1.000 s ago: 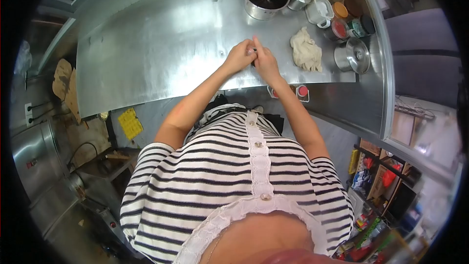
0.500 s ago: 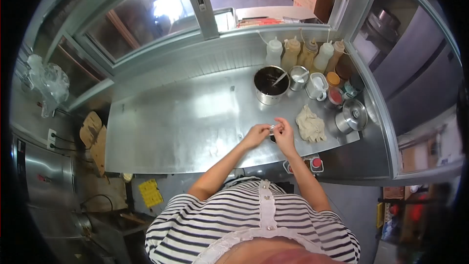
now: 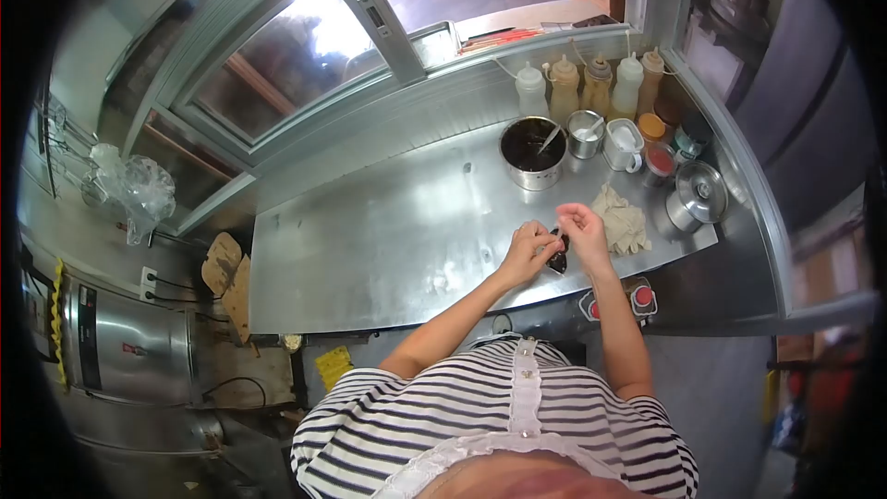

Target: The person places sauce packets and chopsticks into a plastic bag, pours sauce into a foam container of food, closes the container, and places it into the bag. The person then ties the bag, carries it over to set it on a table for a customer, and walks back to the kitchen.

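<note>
My left hand [image 3: 531, 251] is closed in a pinch at the top of a small dark, shiny bundle [image 3: 556, 261] over the front part of the steel counter. A pale bit shows at the fingertips, too small to name. Close beside it on the right, my right hand [image 3: 585, 233] has its fingers bent together, slightly higher than the bundle; what they hold, if anything, is hidden. A crumpled beige cloth [image 3: 625, 222] lies just right of my right hand. Behind the hands stands a steel pot [image 3: 535, 176] of dark sauce with a spoon in it.
Several squeeze bottles [image 3: 565, 88] line the back wall. A small steel cup [image 3: 585, 143], a white jug [image 3: 623, 155], jars with an orange lid [image 3: 651, 125] and red contents [image 3: 660, 160], and a lidded pot [image 3: 697, 199] crowd the right end. Red-capped bottles [image 3: 644, 296] sit below the front edge.
The view has turned, so the counter appears further right. My right hand has parted slightly from my left fingertips, and more of the dark bundle shows between them.
</note>
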### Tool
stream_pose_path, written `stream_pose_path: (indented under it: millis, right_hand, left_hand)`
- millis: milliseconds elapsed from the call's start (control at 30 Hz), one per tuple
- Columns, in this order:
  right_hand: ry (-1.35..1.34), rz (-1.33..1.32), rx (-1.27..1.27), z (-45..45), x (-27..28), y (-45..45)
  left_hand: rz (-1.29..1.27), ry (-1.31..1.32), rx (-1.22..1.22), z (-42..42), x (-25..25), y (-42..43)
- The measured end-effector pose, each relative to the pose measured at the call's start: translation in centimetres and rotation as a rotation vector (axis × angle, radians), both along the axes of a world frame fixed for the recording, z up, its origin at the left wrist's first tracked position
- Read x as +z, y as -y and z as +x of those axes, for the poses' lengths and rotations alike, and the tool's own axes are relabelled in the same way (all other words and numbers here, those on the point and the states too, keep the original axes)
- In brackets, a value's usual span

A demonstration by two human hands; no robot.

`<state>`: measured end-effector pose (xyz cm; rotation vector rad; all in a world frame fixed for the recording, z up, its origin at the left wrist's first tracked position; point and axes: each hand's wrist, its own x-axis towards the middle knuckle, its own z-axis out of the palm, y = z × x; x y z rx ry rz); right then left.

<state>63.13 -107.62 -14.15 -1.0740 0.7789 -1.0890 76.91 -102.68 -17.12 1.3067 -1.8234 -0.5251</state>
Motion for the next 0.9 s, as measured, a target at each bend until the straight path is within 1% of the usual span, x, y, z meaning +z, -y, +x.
stream_pose_path:
  millis: [33, 67, 100, 133, 200, 233, 300, 333, 400, 433, 467, 500, 533, 600, 633, 700, 800, 900]
  right_hand:
    - [0.002, 0.004, -0.007, -0.3, -0.8, -0.2]
    - [-0.14, -0.115, -0.031, -0.3, -2.1, -0.3]
    - [-0.281, -0.234, -0.057, -0.4, -2.3, -0.4]
    - [-0.274, -0.233, -0.069, -0.6, -2.3, -0.4]
    - [-0.612, -0.68, -0.038, -0.9, -2.3, -0.5]
    - [-0.612, -0.677, -0.041, -0.8, -2.4, -0.6]
    - [-0.276, -0.355, -0.036, -0.1, -2.3, -0.5]
    - [-0.275, -0.357, -0.035, -0.2, -1.7, -0.4]
    - [0.119, 0.306, 0.095, -1.1, -0.2, -0.4]
    - [0.118, 0.303, 0.097, -1.3, 0.4, -0.3]
    - [0.168, 0.425, 0.12, -1.6, 0.8, -0.2]
    - [0.218, 0.546, 0.142, -1.9, 1.2, 0.0]
    - [0.216, 0.541, 0.145, -2.2, 1.5, 0.3]
    - [0.326, 0.578, 0.146, -2.6, 2.1, 0.7]
    - [0.321, 0.578, 0.152, -2.6, 2.7, 0.8]
    - [0.402, 0.588, 0.072, -2.1, 3.8, 0.9]
    - [0.453, 0.624, 0.005, -1.0, 4.5, 1.2]
    - [0.485, 0.667, 0.02, 1.0, 2.9, 1.9]
  left_hand:
    - [0.003, 0.01, -0.02, -0.1, 0.0, 0.1]
    - [0.022, -0.004, -0.027, 0.0, 0.0, -0.1]
    - [0.019, 0.0, -0.037, 0.0, -0.2, 0.0]
    - [0.025, 0.042, -0.021, 0.2, -0.3, 0.0]
    - [0.032, 0.088, -0.011, 0.0, -0.1, 0.1]
    - [0.032, 0.076, 0.011, -0.2, 0.2, 0.1]
    - [0.035, 0.065, 0.036, -0.6, 0.8, -0.3]
    - [0.016, 0.055, 0.05, -0.9, 1.5, -0.3]
    - [-0.006, 0.044, 0.066, -1.1, 2.0, -0.5]
    - [-0.031, 0.105, 0.048, -1.1, 2.0, -0.6]
    - [-0.056, 0.164, 0.032, -1.2, 2.0, -0.7]
    - [-0.059, 0.161, 0.036, -1.4, 1.8, -0.8]
    - [-0.091, 0.163, 0.035, -1.5, 1.6, -0.9]
    - [-0.123, 0.154, 0.04, -1.7, 1.6, -1.1]
    - [-0.124, 0.151, 0.047, -1.8, 1.9, -1.1]
    - [-0.126, 0.131, 0.048, -1.8, 2.3, -1.2]
    - [-0.166, 0.121, 0.089, -1.7, 1.6, -1.0]
    - [-0.217, 0.161, 0.156, -0.5, 0.5, -1.1]
